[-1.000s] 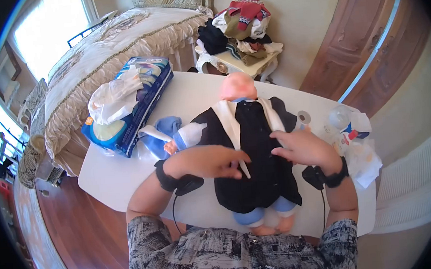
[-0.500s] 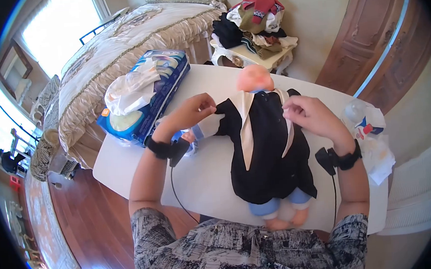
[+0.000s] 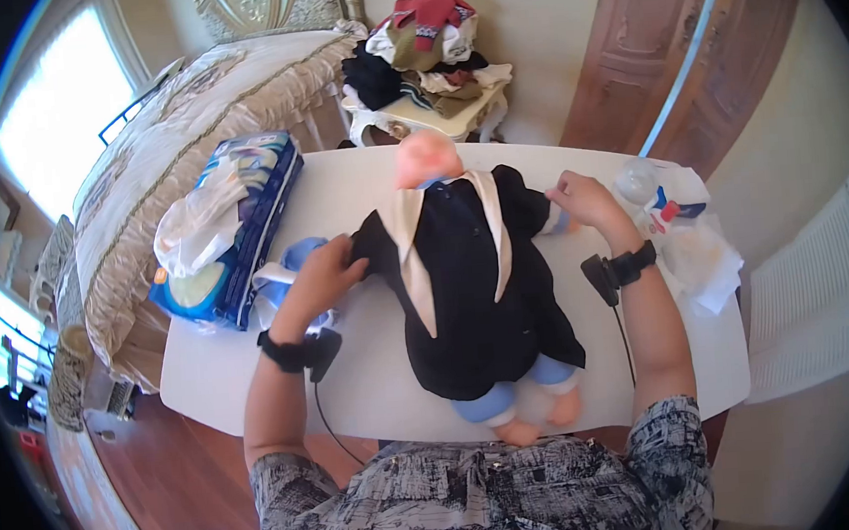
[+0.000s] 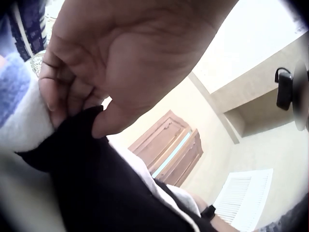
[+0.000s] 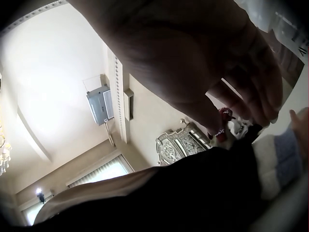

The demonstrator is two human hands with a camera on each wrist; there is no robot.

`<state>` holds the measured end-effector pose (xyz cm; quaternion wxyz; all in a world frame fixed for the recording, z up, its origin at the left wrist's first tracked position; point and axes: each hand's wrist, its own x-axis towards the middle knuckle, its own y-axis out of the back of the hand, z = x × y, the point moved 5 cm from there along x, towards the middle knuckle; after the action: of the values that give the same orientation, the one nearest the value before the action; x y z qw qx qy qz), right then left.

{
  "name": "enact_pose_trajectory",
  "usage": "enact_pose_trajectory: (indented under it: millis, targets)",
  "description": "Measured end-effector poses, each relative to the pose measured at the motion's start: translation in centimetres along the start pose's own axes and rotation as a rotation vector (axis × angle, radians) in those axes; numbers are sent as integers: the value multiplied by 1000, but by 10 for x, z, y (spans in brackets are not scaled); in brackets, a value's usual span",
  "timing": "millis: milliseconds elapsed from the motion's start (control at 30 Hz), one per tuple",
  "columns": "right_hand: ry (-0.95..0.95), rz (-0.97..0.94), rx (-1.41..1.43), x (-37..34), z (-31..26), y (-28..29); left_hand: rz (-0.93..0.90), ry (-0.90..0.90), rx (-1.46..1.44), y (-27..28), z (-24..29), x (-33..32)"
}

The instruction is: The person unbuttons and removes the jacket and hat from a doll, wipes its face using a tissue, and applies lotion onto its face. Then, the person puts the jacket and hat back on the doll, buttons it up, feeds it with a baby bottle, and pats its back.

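A doll point(image 3: 427, 158) lies on its back on the white table, dressed in a black garment point(image 3: 467, 311) with two long cream lapels point(image 3: 408, 229). Light blue clothing point(image 3: 493, 400) shows at its legs and cuffs. My left hand point(image 3: 322, 280) pinches the edge of the black sleeve at the left; in the left wrist view, thumb and fingers grip the cloth point(image 4: 79, 125) beside a white and blue cuff point(image 4: 24, 125). On the other side my right hand point(image 3: 592, 199) holds the opposite sleeve's edge, with the cloth point(image 5: 227, 169) partly hidden at the fingertips.
A blue diaper pack point(image 3: 259, 217) with white wipes or cloth on top lies at the table's left, blue cloth point(image 3: 292, 264) beside it. A clear round container point(image 3: 635, 181) and white papers point(image 3: 705, 265) sit at the right. Behind stands a small table point(image 3: 464, 122) piled with clothes.
From over the garment's front, both hands have moved outward to its sleeves. The left came down onto one sleeve; the right went to the other. The sleeves are spread more, and the head view has shifted.
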<state>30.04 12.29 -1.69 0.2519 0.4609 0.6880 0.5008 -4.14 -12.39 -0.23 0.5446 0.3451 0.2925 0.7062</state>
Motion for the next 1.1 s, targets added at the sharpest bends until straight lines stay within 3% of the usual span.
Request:
enact_pose_trajectory:
  millis: [67,100,233,333,433,500,533,633,700,800,900,1000,1033,1100]
  targets:
    - [31,-5,34,-4,8,-14,5,8,67,8,-6,-9]
    - [-39,-34,129,-9,-1,-13,6,16,101,9,-7,-12]
    - [85,-39,538,-5,-18,-32,-40,-25,225,-6,-4,-17]
    - [180,65,215,-2,-9,-35,-70,12,363,-12,8,-21]
    - [166,172,111,-24,-11,-24,-125,31,417,-15,13,-31]
    - [125,43,196,-49,-26,-9,-235,-7,418,-21,19,-39]
    - [105,-25,236,-59,-32,-6,-282,-15,281,-28,18,-39]
    - [-14,-469,470,-77,-28,-27,-391,-43,-24,-47,17,-41]
    - [28,-386,476,-81,-32,-17,-433,-95,-55,-44,28,-34]
    - [101,-210,502,-57,-32,-2,-268,-62,-207,-14,49,-13]
    - [172,-149,534,-9,-38,1,66,-218,-59,3,32,24]
    - [275,-232,327,22,-59,-2,3,-98,-51,-4,-18,73]
    - [311,-272,218,29,-67,-3,-151,-31,-32,-9,-26,81]
    - [327,-578,158,42,-76,-14,-446,105,10,-14,-43,94]
